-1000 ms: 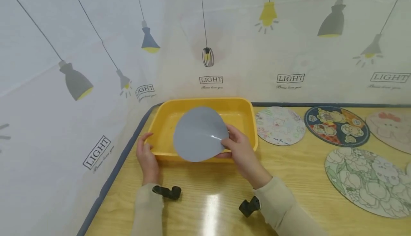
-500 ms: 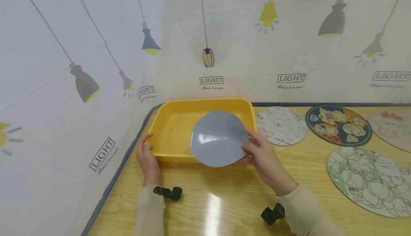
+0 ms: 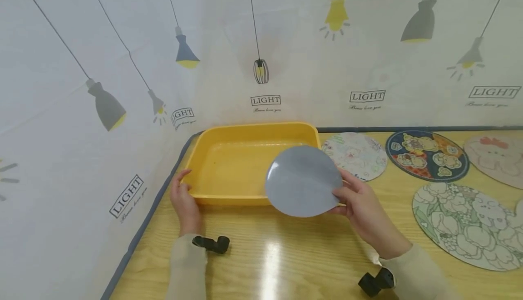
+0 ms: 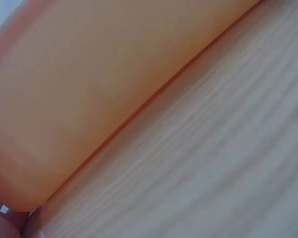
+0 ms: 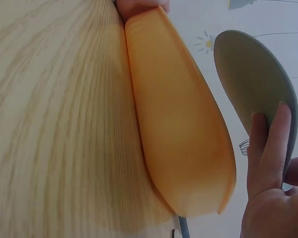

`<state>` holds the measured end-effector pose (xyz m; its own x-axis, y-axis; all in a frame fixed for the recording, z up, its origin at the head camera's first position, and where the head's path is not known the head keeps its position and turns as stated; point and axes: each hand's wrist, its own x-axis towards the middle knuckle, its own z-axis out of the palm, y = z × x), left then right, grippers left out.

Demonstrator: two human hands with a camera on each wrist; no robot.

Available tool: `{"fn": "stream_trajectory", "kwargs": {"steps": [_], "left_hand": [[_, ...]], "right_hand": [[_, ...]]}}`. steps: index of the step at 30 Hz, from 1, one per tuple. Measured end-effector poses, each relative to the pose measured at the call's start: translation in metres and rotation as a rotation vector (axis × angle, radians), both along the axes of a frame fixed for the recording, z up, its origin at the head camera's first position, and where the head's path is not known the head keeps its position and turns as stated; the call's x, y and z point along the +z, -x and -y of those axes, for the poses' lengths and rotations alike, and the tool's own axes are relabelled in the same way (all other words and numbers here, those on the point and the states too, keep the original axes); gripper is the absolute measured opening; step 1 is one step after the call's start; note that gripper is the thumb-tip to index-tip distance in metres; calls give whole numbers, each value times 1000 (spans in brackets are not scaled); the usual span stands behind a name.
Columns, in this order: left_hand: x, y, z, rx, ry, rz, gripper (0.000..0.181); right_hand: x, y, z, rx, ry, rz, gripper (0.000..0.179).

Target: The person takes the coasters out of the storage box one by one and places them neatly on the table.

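Note:
A round grey mat (image 3: 302,182), smooth with a bright glint, is in my right hand (image 3: 369,216). That hand pinches its right edge, thumb on the grey face and fingers beneath. In the right wrist view, the mat's duller underside (image 5: 248,74) shows above the fingers, and the mat is bent a little. It is held up over the front right corner of a yellow plastic tray (image 3: 233,164), hiding that corner in the head view. My left hand (image 3: 185,204) grips the tray's front left corner, fingers over the rim. No items show inside the tray's visible part.
Several round printed mats lie right of the tray on the wooden table (image 3: 241,250): a pale doodled one (image 3: 353,152), a dark blue one (image 3: 426,154), a pink one (image 3: 496,154) and a green floral one (image 3: 461,227). A lamp-printed curtain (image 3: 302,73) borders the back and left.
My right hand has carried the grey mat rightward and slightly toward me, from over the tray's middle to its front right corner. The left hand and tray have stayed in place.

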<state>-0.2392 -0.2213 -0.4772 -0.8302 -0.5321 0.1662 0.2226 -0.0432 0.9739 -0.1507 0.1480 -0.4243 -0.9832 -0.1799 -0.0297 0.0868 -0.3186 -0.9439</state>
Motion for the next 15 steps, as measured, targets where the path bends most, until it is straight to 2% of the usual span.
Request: {"fn": "stream_trajectory", "kwargs": {"steps": [7,12,15], "left_hand": [[0,0,-2,9,7,-24,41],[0,-2,-1,23,-16,-17,41],[0,-2,-1,16,-28,-10,41]], "right_hand": [[-4,-4,-18,-30,-59,-8,46],[-10,0,-32,-70,-138,20,47],[-13,4,-42,-66,-177,31,49]]}}
